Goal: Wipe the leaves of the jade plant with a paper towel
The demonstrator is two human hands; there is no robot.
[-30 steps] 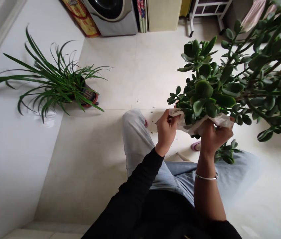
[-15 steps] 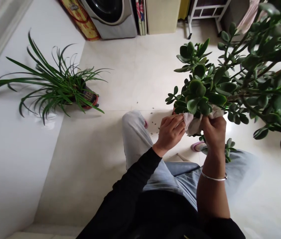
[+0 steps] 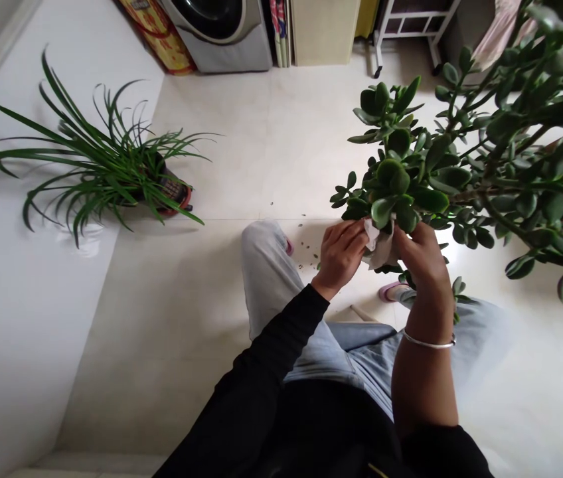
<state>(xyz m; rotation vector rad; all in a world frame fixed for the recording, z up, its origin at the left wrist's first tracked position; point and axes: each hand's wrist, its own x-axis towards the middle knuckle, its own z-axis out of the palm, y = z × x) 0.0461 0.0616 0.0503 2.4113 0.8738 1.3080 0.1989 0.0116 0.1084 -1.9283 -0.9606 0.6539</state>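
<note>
A large jade plant (image 3: 431, 162) with thick, glossy oval leaves fills the right side of the head view. Under its lower left leaves, my left hand (image 3: 340, 255) is closed on a crumpled white tissue (image 3: 371, 234). My right hand (image 3: 419, 255) is closed close beside it, against the leaves, with a pale tissue (image 3: 384, 251) at its fingers. Leaves partly cover both sets of fingertips, and whether a leaf lies between them cannot be seen. A silver bangle (image 3: 428, 341) circles my right forearm.
A potted plant with long strap leaves (image 3: 112, 166) stands by the white wall at left. Bits of debris (image 3: 306, 255) lie on the tiled floor near my left knee. A washing machine (image 3: 232, 50), a beige panel (image 3: 324, 33) and a white wheeled rack (image 3: 408, 26) line the back.
My right hand has shifted left and slightly up, closer to my left hand. The tissue that showed above its fingers is now hidden. The whole view has shifted slightly.
</note>
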